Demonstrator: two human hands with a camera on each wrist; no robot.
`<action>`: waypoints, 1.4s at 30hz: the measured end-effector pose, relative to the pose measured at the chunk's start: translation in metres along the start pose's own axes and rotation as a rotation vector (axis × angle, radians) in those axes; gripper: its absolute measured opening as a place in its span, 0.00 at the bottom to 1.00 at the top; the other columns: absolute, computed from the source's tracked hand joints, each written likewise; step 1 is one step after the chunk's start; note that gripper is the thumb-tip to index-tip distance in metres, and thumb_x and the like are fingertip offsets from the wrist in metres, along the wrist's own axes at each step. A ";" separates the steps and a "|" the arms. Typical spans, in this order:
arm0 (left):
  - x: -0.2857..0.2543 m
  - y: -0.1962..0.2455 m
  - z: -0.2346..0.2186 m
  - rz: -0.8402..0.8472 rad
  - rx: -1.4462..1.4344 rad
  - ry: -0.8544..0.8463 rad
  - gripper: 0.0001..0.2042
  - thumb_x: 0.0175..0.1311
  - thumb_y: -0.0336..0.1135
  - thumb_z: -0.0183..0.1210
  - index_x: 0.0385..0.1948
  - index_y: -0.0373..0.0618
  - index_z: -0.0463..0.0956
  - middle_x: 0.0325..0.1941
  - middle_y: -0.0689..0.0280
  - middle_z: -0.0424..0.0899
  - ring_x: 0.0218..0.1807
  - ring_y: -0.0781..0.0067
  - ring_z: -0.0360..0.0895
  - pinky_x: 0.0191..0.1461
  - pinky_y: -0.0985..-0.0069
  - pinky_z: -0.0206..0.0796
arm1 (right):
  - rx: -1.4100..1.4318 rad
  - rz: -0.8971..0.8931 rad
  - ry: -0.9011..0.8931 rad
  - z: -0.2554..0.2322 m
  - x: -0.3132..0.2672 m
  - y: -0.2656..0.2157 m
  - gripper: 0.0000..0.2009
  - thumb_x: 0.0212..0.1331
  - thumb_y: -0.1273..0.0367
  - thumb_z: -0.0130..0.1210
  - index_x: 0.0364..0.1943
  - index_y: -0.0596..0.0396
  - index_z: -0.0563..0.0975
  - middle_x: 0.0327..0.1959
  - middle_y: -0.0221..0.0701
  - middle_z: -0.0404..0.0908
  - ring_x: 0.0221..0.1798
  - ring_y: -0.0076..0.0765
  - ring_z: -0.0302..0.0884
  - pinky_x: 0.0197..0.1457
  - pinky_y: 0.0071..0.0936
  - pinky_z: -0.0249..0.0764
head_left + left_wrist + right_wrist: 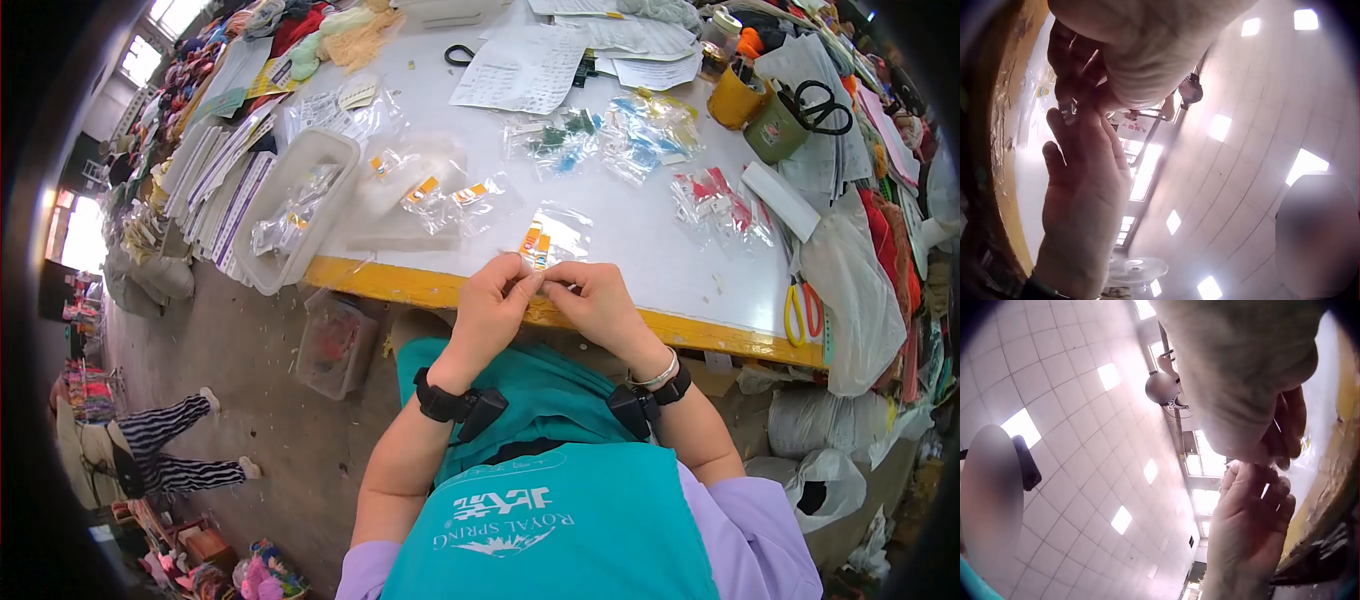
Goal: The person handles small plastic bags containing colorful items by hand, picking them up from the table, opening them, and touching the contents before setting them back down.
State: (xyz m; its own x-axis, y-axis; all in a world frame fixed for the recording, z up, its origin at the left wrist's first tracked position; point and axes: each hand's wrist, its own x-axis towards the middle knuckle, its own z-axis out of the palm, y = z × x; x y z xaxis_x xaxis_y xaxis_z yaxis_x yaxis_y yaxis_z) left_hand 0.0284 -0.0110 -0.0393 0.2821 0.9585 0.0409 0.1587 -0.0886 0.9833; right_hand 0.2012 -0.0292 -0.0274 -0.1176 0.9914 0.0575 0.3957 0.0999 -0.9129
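Note:
A small clear plastic bag with orange-and-white printed pieces inside lies at the table's front edge. My left hand pinches its near end between thumb and forefinger. Right beside it, my right hand pinches the same end, fingertips meeting the left ones. In the left wrist view the left hand fills the top, with the right hand below it. The right wrist view has the right hand close up, its fingertips hidden partly by its own palm. Similar orange-labelled bags lie to the left.
A translucent bin of bagged pieces stands at the table's left edge. Bags with blue and green contents and red contents lie farther right. Scissors rest at the right edge, near a green can. Another person stands at left.

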 end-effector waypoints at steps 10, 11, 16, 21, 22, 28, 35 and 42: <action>-0.013 0.011 0.013 -0.012 0.273 0.103 0.04 0.61 0.26 0.57 0.27 0.39 0.72 0.23 0.69 0.72 0.26 0.83 0.65 0.28 0.82 0.58 | -0.199 -0.180 0.389 0.008 0.001 0.002 0.02 0.48 0.73 0.59 0.24 0.56 0.78 0.22 0.36 0.78 0.26 0.43 0.78 0.30 0.34 0.73; -0.012 0.010 0.012 0.032 0.323 0.173 0.04 0.60 0.25 0.57 0.27 0.39 0.72 0.24 0.69 0.72 0.26 0.81 0.67 0.28 0.81 0.60 | -0.172 -0.143 0.421 0.008 0.002 0.002 0.02 0.47 0.74 0.59 0.23 0.56 0.77 0.22 0.36 0.78 0.27 0.43 0.78 0.30 0.34 0.73; -0.002 0.021 0.012 0.221 0.326 0.445 0.06 0.53 0.21 0.59 0.32 0.41 0.76 0.29 0.65 0.77 0.27 0.71 0.78 0.31 0.74 0.69 | -0.210 -0.432 0.306 0.012 -0.005 -0.003 0.03 0.45 0.76 0.61 0.24 0.55 0.78 0.24 0.34 0.80 0.28 0.40 0.79 0.30 0.33 0.74; -0.005 0.013 -0.006 0.524 0.805 0.180 0.17 0.53 0.17 0.55 0.44 0.44 0.81 0.33 0.59 0.81 0.31 0.64 0.82 0.34 0.71 0.73 | -0.096 -0.351 0.295 0.011 -0.003 0.007 0.04 0.46 0.75 0.60 0.28 0.54 0.80 0.26 0.34 0.81 0.29 0.40 0.80 0.33 0.32 0.76; -0.004 0.009 -0.010 0.566 0.810 0.161 0.19 0.53 0.16 0.54 0.46 0.44 0.81 0.33 0.58 0.81 0.31 0.63 0.82 0.34 0.71 0.73 | -0.089 -0.332 0.267 0.005 -0.002 0.010 0.05 0.46 0.75 0.60 0.30 0.54 0.81 0.28 0.34 0.82 0.31 0.41 0.80 0.35 0.33 0.76; 0.036 0.017 -0.053 0.501 0.643 0.423 0.18 0.57 0.16 0.51 0.48 0.40 0.80 0.38 0.55 0.84 0.38 0.60 0.82 0.43 0.72 0.72 | -0.716 -0.292 0.296 -0.054 0.008 0.039 0.12 0.47 0.72 0.62 0.40 0.53 0.81 0.43 0.34 0.82 0.47 0.43 0.78 0.47 0.36 0.76; 0.076 0.007 -0.095 0.384 0.837 0.492 0.20 0.62 0.24 0.52 0.57 0.42 0.73 0.51 0.47 0.77 0.54 0.49 0.75 0.57 0.63 0.67 | -0.716 -0.102 0.207 -0.061 0.002 0.052 0.05 0.49 0.73 0.60 0.32 0.56 0.79 0.39 0.35 0.79 0.45 0.43 0.77 0.46 0.35 0.76; 0.015 0.002 -0.022 -0.107 0.252 -0.095 0.19 0.67 0.27 0.51 0.60 0.37 0.70 0.61 0.57 0.75 0.47 0.72 0.80 0.45 0.77 0.73 | -0.620 -0.174 0.432 -0.068 -0.004 0.048 0.10 0.53 0.74 0.58 0.40 0.58 0.80 0.39 0.39 0.81 0.38 0.44 0.80 0.41 0.36 0.77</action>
State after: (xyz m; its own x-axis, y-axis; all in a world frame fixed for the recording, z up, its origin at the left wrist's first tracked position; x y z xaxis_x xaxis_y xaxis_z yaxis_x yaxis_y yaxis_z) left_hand 0.0117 0.0091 -0.0329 0.3363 0.9375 -0.0896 0.4191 -0.0638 0.9057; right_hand 0.2822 -0.0229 -0.0442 0.0909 0.8894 0.4479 0.8566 0.1595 -0.4907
